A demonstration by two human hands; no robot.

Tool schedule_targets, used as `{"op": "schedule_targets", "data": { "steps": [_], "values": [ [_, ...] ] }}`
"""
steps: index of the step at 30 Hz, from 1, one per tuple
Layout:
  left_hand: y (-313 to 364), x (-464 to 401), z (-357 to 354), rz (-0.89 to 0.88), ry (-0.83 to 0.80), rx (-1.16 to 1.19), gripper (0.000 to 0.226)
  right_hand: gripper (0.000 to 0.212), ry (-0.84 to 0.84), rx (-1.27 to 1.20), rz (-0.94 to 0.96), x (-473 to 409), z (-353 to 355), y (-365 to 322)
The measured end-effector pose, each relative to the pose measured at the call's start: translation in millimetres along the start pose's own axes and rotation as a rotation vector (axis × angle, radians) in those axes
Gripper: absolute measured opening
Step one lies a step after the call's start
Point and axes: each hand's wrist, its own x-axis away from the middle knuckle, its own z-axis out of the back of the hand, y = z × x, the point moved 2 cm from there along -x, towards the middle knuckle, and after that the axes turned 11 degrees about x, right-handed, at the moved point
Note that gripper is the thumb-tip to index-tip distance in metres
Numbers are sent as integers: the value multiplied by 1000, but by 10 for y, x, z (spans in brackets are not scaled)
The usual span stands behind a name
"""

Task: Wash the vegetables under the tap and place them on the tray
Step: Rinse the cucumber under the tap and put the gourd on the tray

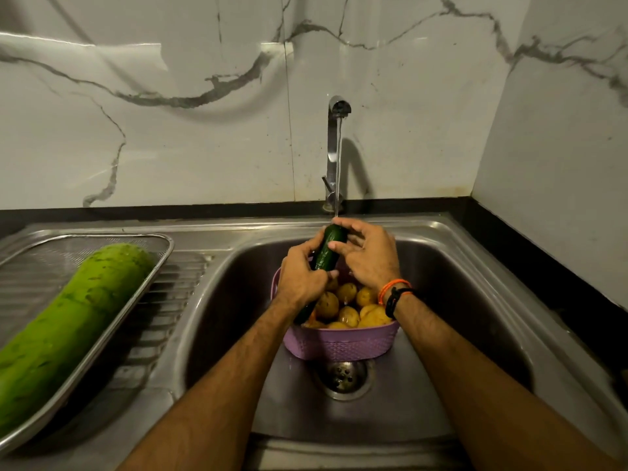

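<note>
Steel sink (482, 266): tap (334, 144) running onto cucumber (328, 248), held above purple basket (339, 343) of potatoes (346, 305).
Left hand (300, 275): wrapped round cucumber's middle.
Right hand (368, 254): fingertips pinching its top.
Tray (154, 277): left, holding gourd (68, 321).

gourd (64, 321) across most of tray (159, 266)

A veined marble wall (204, 130) rises behind the black counter edge (543, 266).
</note>
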Motion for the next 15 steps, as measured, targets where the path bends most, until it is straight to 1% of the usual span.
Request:
{"op": "schedule_targets", "data": {
  "steps": [2, 4, 6, 8, 12, 14, 15],
  "values": [
    [-4, -17, -3, 1, 5, 17, 84, 49, 28, 3, -7, -10, -11, 4],
    [-5, -20, 0, 6, -17, 15, 84, 50, -34, 92, 14, -37, -18, 0],
    [4, -6, 8, 12, -51, 4, 85, 52, -137, 205, 50, -63, -24, 2],
    [11, -3, 18, 19, -54, 29, 85, 53, -176, 209, 72, -76, -21, 2],
    [30, -10, 22, 22, 1, 62, 87, 51, 3, 36, 44, -58, 6, 1],
    [19, -24, 21, 11, 7, 65, 88, 51, 31, 14, 38, -50, -2, 2],
    [23, -23, 21, 1, 1, 51, 88, 51, 17, 37, 38, -68, -14, 20]
  ]
}}
